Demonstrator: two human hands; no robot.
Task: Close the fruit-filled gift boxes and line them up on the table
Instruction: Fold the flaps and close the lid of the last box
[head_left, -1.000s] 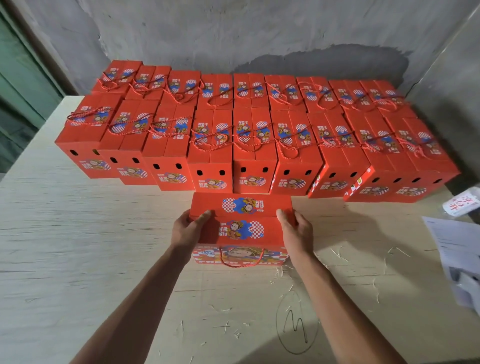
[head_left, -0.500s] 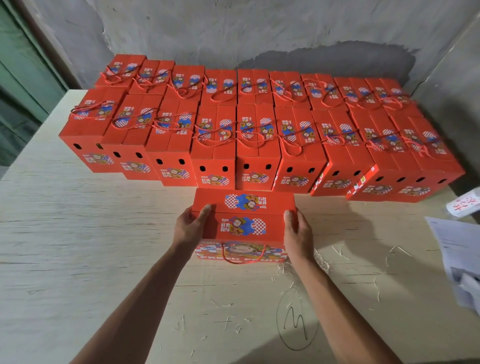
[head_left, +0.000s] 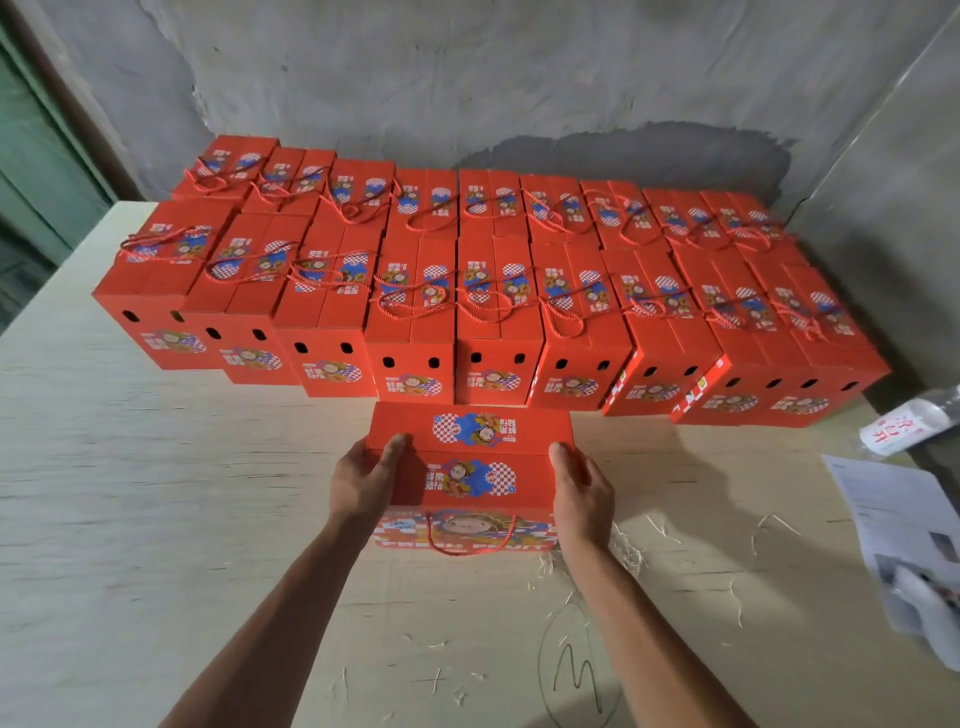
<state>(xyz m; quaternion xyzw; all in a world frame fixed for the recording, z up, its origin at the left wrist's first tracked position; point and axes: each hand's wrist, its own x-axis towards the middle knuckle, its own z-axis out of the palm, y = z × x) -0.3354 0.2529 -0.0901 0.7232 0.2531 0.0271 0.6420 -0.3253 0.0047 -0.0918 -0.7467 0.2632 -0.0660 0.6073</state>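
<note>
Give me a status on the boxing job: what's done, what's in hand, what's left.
Done: two rows of closed red boxes stand lined up against the wall, rope handles lying on top. In hand: one more closed box sits in front of them, sideways to the rows, left hand and right hand holding its ends. Left: setting this box in line. No other unfinished boxes are in view.

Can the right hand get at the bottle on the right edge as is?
Probably not right now: the right hand grips the box. Bare table lies between it and the bottle.
</note>
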